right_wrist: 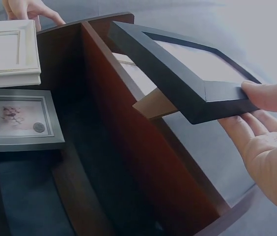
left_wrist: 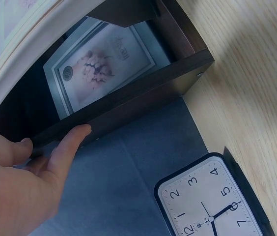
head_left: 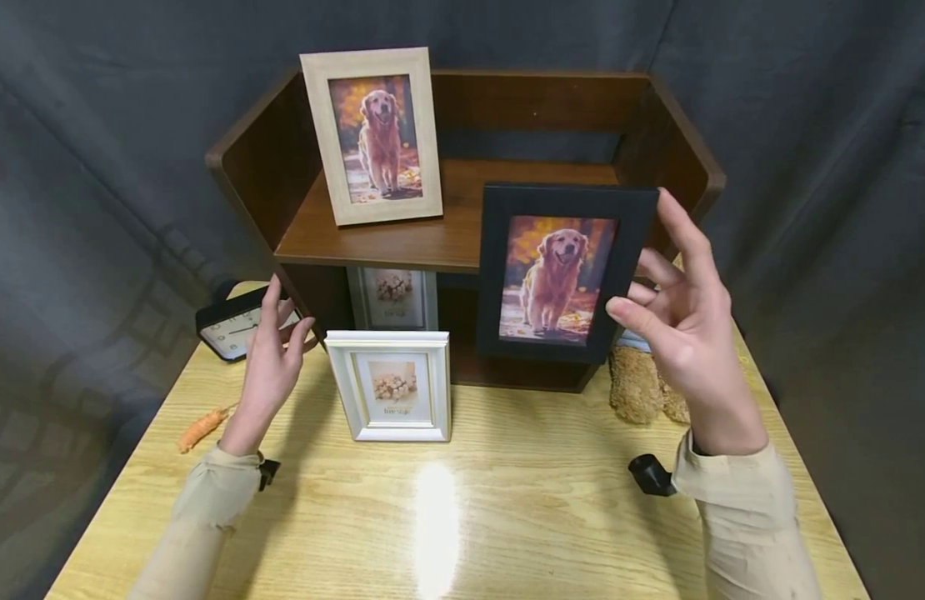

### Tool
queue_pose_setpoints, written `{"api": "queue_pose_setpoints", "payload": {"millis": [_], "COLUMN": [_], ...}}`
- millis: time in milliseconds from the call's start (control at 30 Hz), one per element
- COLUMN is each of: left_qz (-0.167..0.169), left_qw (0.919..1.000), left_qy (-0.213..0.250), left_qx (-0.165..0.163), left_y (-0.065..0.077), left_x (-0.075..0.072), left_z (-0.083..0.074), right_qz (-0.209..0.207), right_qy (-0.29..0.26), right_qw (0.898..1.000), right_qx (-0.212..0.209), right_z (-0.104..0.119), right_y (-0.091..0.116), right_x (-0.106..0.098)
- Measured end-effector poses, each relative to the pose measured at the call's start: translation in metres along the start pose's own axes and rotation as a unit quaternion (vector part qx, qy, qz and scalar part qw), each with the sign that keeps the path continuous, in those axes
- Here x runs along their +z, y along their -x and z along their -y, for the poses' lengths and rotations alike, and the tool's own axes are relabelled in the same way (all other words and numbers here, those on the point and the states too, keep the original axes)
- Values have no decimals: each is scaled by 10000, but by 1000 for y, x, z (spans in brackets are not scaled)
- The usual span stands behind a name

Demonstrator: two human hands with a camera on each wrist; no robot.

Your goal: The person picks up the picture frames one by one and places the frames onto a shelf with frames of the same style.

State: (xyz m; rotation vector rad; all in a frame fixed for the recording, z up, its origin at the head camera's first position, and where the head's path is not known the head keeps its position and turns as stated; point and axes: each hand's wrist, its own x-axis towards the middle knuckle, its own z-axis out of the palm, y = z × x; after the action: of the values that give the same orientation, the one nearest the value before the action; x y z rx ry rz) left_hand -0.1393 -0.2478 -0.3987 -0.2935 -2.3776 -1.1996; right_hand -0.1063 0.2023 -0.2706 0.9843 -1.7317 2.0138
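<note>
My right hand [head_left: 691,333] grips the black picture frame [head_left: 496,267] by its right side, thumb in front and fingers on the edge and behind. The frame holds a dog picture and is in front of the upper level of the brown wooden shelf [head_left: 342,243]. A tan stand juts from its back in the right wrist view. At the shelf's left side panel [left_wrist: 143,93], my left hand [head_left: 273,358] holds the edge between thumb and fingers. A beige picture frame [head_left: 435,167] with a dog picture leans upright on the upper level, at the left.
A white picture frame [head_left: 442,383] stands on the table before the shelf; a grey picture frame [head_left: 430,304] is in the lower compartment. A black-rimmed clock [head_left: 233,333] and an orange item [head_left: 200,429] lie at left. Brown plush [head_left: 633,387] is at right.
</note>
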Motion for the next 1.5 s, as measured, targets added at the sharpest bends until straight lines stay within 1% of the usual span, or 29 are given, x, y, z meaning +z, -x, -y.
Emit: {"api": "queue_pose_setpoints", "payload": {"millis": [100,300,367,567,700,800,967,1200,1333,1500], "left_qz": [-27,47,72,47,-9,-32,-42,-102,-119,-125], "left_qw": [10000,9999,9997,9997,9998,9998,9998,9998,9998,9998], "left_qy": [-73,161,236,224,172,156,171,154,133,161], "left_qx": [31,15,-3,2,-49,-88,-51,11,59,68], "left_y": [0,1,1,1,2,2,2,2,2,3], "left_x": [0,2,3,3,3,3,3,3,3,3], "left_z": [0,1,2,2,2,2,2,0,0,-1], "right_qz": [-22,-82,-96,-250,-320,-363,-562,-716,-727,-749], "right_qy": [-173,-521,-550,-513,-375,-239,-212,-169,175,547], "right_qw": [9998,9986,9984,9981,9985,9990,9982,9973,9972,9954], "right_qx": [-29,-39,-73,-219,-248,-140,-15,-62,-77,-259], "right_z": [2,5,6,8,10,9,4,-5,-10,-16], "right_y": [-5,-12,-15,-28,-37,-43,-53,-68,-74,-80], "right_x": [1,4,6,7,6,7,8,10,10,10]}}
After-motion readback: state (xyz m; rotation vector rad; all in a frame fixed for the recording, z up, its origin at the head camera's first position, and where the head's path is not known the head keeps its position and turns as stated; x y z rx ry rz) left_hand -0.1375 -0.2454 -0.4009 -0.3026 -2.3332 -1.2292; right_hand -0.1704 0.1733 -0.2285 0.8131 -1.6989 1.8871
